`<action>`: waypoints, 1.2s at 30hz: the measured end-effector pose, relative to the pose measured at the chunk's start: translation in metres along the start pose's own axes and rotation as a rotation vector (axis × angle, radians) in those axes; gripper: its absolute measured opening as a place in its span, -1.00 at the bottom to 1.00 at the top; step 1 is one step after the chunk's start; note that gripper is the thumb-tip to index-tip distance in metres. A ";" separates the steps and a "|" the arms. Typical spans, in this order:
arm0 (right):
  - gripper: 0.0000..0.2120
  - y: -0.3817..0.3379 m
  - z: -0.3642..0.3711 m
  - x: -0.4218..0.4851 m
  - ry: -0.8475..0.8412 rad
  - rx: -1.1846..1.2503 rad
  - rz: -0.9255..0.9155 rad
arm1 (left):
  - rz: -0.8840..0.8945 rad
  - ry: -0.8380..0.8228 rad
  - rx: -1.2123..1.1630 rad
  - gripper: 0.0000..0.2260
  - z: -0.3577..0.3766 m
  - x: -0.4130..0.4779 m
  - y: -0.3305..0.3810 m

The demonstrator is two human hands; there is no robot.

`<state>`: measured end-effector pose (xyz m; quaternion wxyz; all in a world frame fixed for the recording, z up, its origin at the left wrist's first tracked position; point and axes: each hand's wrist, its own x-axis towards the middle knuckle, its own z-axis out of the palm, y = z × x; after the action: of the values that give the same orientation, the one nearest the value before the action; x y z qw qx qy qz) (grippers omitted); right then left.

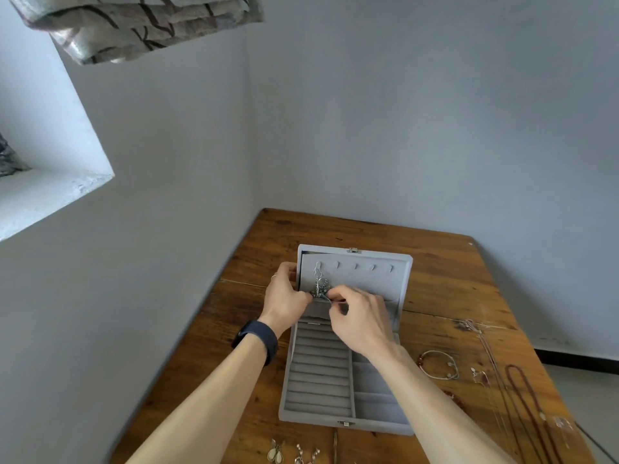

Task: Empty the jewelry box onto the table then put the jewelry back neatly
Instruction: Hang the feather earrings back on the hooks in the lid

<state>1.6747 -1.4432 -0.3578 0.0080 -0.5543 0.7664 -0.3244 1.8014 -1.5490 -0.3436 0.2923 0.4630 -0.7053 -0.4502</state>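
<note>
A grey velvet jewelry box [318, 380] lies open on the wooden table [445, 289], its lid [375, 279] upright with a row of hooks. A silver chain necklace [320, 283] hangs from the leftmost hook. My left hand [284, 296] grips the lid's left edge. My right hand [358, 316] pinches the necklace's lower end at the lid's elastic pocket. The ring rolls and the compartments in the base hold nothing that I can see.
To the right of the box lie a bracelet [438, 363], thin chains [492, 373] and a dark red bead necklace [532, 400]. Earrings [276, 452] sit at the front edge. Walls close in behind and to the left of the table.
</note>
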 end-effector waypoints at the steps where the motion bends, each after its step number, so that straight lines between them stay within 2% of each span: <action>1: -0.76 0.000 -0.001 0.001 -0.042 -0.013 0.000 | 0.000 0.002 -0.001 -0.50 -0.001 0.000 0.000; 4: -0.74 0.001 -0.005 0.000 -0.099 -0.025 -0.009 | 0.004 -0.006 0.004 -0.47 -0.003 0.002 0.002; 10: -0.79 0.020 -0.024 -0.044 0.145 -0.091 0.002 | 0.037 -0.012 0.006 -0.49 -0.006 0.005 0.000; 15: -0.82 0.034 -0.031 -0.124 0.054 -0.136 0.035 | 0.062 -0.012 -0.069 -0.51 -0.009 -0.001 -0.006; 19: -0.81 0.033 -0.033 -0.169 -0.005 -0.142 0.036 | -0.002 -0.053 -0.042 -0.53 -0.015 -0.028 -0.025; 28: -0.66 0.030 -0.027 -0.193 -0.018 -0.093 0.064 | -0.063 -0.130 0.196 -0.62 -0.023 -0.118 -0.069; 32: -0.60 0.026 -0.025 -0.199 -0.001 -0.069 0.066 | -0.069 -0.074 0.211 -0.66 -0.022 -0.140 -0.073; 36: -0.64 0.022 -0.025 -0.203 -0.001 -0.062 0.063 | -0.078 -0.018 0.205 -0.68 -0.022 -0.151 -0.073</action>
<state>1.7253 -1.2531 -0.4196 0.0012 -0.5302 0.7931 -0.2998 1.9086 -1.4305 -0.4001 0.2193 0.5134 -0.7317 -0.3911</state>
